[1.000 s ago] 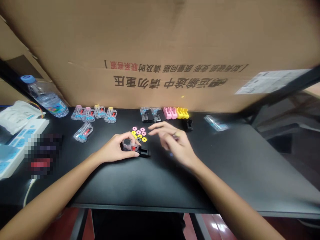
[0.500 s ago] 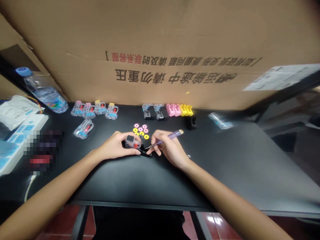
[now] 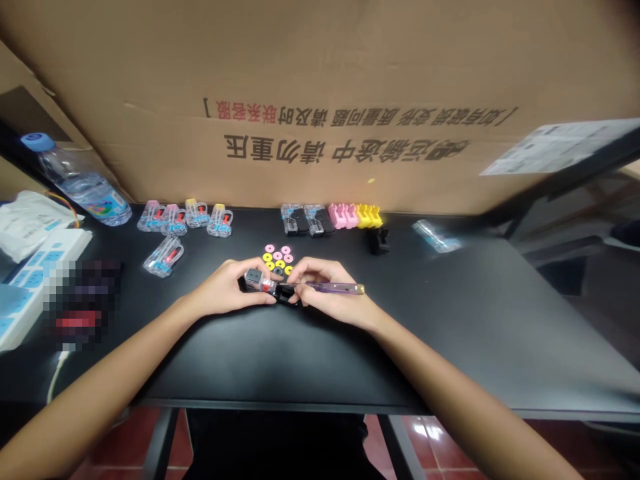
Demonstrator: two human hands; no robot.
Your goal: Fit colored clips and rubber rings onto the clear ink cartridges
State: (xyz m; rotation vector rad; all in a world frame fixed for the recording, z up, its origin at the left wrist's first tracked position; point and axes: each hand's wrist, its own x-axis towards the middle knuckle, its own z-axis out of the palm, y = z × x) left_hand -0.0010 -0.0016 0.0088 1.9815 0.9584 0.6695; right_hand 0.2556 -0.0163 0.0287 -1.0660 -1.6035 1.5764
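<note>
My left hand (image 3: 223,285) is closed on a small clear plastic device (image 3: 257,277) with a black square end and a red part inside. A black piece (image 3: 287,293) sits against the device's right end. In my right hand (image 3: 333,293) is a screwdriver (image 3: 343,288) with a see-through purple handle, lying almost level. Its thin shaft points left at the device and black piece; fingers hide much of the contact. Just beyond both hands lie several pink, yellow and dark rings (image 3: 278,256).
Several clear devices (image 3: 220,220) lie at the back left, near a water bottle (image 3: 95,190) and a power strip (image 3: 40,280). Further right are clear-and-black units (image 3: 317,220), pink pieces (image 3: 343,215), yellow pieces (image 3: 369,215), a black piece (image 3: 379,241) and a clear part (image 3: 437,237). Cardboard (image 3: 320,67) stands behind.
The screwdriver has swung down from a slant to nearly level, its handle lower. My right hand has turned with it. My left hand still holds the device; the whole view has shifted slightly.
</note>
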